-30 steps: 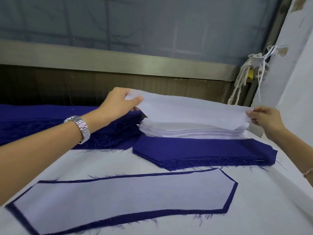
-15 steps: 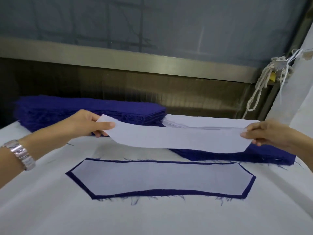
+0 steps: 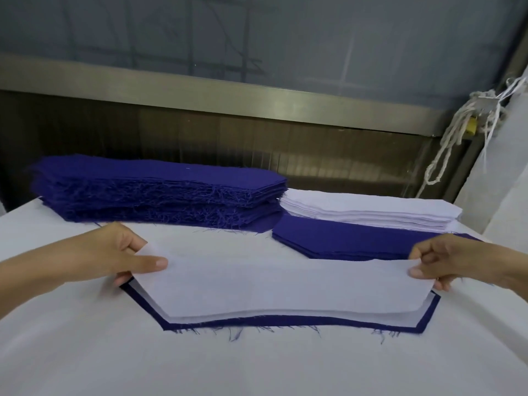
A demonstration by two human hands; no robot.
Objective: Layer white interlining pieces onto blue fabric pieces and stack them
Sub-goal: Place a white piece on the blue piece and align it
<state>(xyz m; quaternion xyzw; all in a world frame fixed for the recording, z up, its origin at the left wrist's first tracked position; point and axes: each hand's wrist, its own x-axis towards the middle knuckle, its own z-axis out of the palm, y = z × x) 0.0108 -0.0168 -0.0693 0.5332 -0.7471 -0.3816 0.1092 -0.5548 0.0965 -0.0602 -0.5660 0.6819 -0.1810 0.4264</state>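
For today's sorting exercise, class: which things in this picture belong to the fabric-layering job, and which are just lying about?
Belong to the job: held interlining piece, pinched by left hand and right hand; blue piece beneath it; blue fabric stack; white interlining stack.
Lying about: knotted rope; metal rail.

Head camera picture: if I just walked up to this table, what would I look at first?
Probably the big white interlining piece in the middle, pinched at its ends by the left hand and the right hand, over a blue fabric piece that carries a white layer. Next, the tall frayed stack of blue pieces at the back left, with a stack of white pieces at the back right.
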